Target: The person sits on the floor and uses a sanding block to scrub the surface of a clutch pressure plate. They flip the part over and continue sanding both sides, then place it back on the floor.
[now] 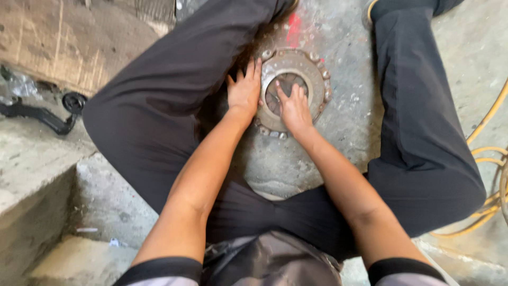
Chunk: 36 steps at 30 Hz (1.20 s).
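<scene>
One round metal clutch plate lies flat on the grey concrete floor, between the person's two legs in black trousers. The plate is a dull, rusty ring with a raised rim studded with small bolt heads, and a round opening in its middle where thin radial metal strips show, dark and greasy. Its surface looks worn and dusty, brownish grey like the floor under it.

The left hand rests flat, palm down, at the plate's left edge; its fingers are spread apart and straight, the tips of the outer ones touching the rim, the rest lying on the floor and against the trouser leg. It grips nothing. The right hand lies on top of the plate, and its fingers are held close together, reaching into the middle opening and pressing on the metal strips there; whether they pinch anything cannot be told.

Beyond the fingertips, a smear of red paint marks the rough floor. Well off to the right of the right hand's fingers lie several loops of yellow hose. Well off to the left of the left hand's fingers, one black metal bracket sits on a concrete step.
</scene>
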Available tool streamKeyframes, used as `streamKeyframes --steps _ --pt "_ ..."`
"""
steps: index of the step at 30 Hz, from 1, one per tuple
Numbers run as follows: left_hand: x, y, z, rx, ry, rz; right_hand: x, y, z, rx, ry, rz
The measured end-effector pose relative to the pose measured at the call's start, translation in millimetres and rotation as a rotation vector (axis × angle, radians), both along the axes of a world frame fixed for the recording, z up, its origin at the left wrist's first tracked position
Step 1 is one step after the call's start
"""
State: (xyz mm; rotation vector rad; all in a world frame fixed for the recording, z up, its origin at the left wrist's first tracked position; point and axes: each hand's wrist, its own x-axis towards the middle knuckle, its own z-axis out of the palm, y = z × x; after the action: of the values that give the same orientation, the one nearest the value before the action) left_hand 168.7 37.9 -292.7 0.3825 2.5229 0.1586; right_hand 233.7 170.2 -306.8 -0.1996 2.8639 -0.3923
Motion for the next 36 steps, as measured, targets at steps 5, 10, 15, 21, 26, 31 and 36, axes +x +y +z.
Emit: streamKeyframes --steps 5,10,15,21,26,31,36 --pt "0.3 2.4 -5.1 -0.013 0.113 -0.019 -3.2 -1.7 6.3 -0.007 0.015 -0.025" --pt "3.0 2.0 -10.6 0.041 0.150 -0.007 -6.7 -12.8 22.8 0.007 -0.043 -0.007" --pt "0.9 3.2 -7.1 0.052 0.075 0.005 -11.1 -10.9 35.5 -0.041 -0.028 -0.006" --pt "-0.5 3.3 -0.7 -0.007 0.013 0.027 -9.4 -8.0 32.7 0.022 0.021 0.067" --pt "4.0 1.9 1.1 0.057 0.080 0.044 -0.4 -5.6 15.1 -0.062 -0.083 0.006" --pt "0.3 5.9 5.9 0.042 -0.044 0.053 3.1 -2.3 1.4 -0.005 -0.052 -0.014" --pt "-3.9 6.0 10.5 0.010 -0.031 0.051 4.0 -3.8 -5.9 -0.012 -0.013 -0.021"
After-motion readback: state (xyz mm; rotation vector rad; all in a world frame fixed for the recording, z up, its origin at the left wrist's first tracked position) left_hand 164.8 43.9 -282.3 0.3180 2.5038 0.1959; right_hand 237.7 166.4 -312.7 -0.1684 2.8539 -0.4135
